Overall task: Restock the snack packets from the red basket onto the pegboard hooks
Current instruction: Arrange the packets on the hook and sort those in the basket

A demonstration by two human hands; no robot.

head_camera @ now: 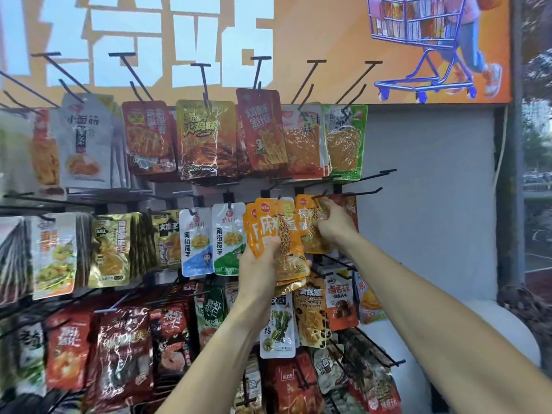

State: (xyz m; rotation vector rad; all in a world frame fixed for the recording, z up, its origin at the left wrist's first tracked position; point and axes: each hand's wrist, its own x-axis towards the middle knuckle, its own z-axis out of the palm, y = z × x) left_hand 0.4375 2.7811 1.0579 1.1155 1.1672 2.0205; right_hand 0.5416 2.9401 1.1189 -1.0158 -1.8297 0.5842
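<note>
1. The glossy orange foil snack packets [279, 237] look light, thin and limp. They would flop and slide over one another if held loosely. The best hold, I'd judge, is near the top edge beside the punched hang-hole, so the hole can be steered onto a peg.

2. The left hand [260, 261] is clamped on a fanned stack of these packets. Its thumb presses across the front of the stack low down, and the other fingers are hidden behind it. The stack stands upright above the grip, with its gold lower edges poking out just beneath.

3. The right hand [331, 222] holds a single orange packet [307, 225] of the same kind, fingers curled over its right side near the top. The packet's top edge sits right at the black metal peg hook [346, 194] just above the fingers. I can't tell whether the hole is on the peg yet.

4. Just left of the left hand's stack hang white pouches [228, 237]. Below both grips are more crowded rows of hanging snacks.

5. The red basket is not in view from here.
</note>
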